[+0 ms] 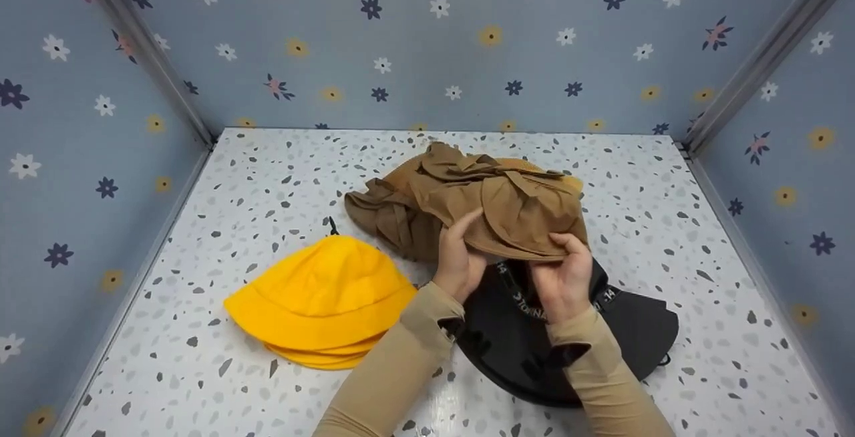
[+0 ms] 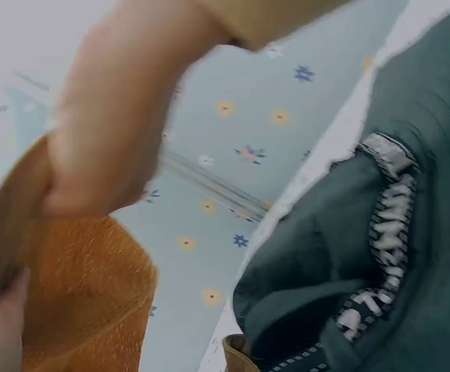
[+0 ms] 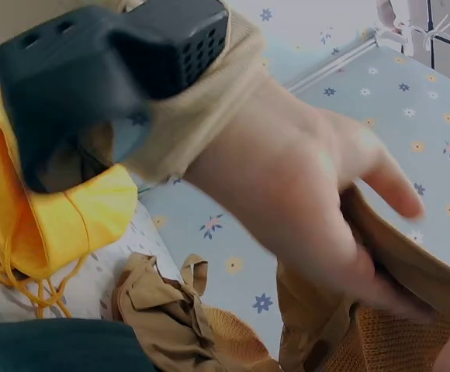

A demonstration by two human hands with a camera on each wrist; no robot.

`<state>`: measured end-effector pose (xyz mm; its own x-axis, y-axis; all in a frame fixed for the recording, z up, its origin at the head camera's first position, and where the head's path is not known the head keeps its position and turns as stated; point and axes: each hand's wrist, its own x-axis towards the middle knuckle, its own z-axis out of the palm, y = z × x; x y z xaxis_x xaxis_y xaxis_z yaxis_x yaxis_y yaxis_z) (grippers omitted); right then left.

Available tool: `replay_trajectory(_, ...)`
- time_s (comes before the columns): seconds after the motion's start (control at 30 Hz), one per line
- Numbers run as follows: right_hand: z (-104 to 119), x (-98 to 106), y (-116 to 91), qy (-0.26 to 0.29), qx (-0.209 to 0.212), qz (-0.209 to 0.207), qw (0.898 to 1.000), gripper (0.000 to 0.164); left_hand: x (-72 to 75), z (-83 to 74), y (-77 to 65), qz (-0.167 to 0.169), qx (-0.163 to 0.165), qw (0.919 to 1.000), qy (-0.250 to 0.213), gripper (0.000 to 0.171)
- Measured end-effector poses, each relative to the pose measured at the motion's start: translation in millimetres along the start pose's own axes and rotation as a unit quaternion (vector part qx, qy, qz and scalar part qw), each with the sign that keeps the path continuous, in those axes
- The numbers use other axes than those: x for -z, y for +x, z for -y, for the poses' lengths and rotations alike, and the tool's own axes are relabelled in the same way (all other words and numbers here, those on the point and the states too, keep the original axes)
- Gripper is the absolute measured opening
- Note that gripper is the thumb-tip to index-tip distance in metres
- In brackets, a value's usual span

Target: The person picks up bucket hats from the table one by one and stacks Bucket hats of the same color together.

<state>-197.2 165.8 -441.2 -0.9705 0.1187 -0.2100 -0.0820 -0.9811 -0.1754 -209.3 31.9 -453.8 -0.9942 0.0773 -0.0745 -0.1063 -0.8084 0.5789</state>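
Both hands hold a brown cloth hat (image 1: 534,213) by its near brim, raised above the black hats. My left hand (image 1: 461,260) grips the left part, its thumb lying on top. At the right part, my right hand (image 1: 564,280) pinches the brim with thumb above and the other fingers mostly hidden underneath. In the left wrist view, the woven orange-brown side of the hat (image 2: 93,287) shows. More brown hats (image 1: 394,223) with cloth bows lie behind and to the left of it, partly covered.
Left of my arms sits a stack of yellow bucket hats (image 1: 327,290) with cords. Black hats (image 1: 507,357) with a lettered band lie under my right forearm. Flowered panels (image 1: 434,43) enclose the speckled tabletop (image 1: 174,330) at the back and sides.
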Motion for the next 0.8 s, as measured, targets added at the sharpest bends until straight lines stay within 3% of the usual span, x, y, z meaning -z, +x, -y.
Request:
replay_trajectory(0.2,10.3,3.9,1.9,-0.018,-0.025,0.011,0.999,0.07,9.3,-11.7,7.4,-0.017,0.059,0.9963,-0.06,0.047)
replay_trajectory(0.4,20.7,5.8,5.6,-0.029,-0.051,-0.006,0.998,0.074,19.1,-18.5,11.4,0.006,0.09,0.9894,-0.114,0.06)
replay_trajectory(0.6,36.7,9.3,10.7,-0.05,-0.07,-0.019,0.996,0.08,26.6,-28.8,17.0,0.036,0.095,0.9816,-0.162,0.06)
replay_trajectory(0.7,43.6,12.8,13.2,-0.071,-0.076,-0.021,0.994,0.08,30.3,-34.6,20.0,0.027,0.098,0.9778,-0.183,0.057)
replay_trajectory(0.8,48.4,16.9,16.1,-0.095,-0.083,-0.022,0.992,0.073,35.0,-38.6,21.8,0.018,0.11,0.979,-0.17,0.053)
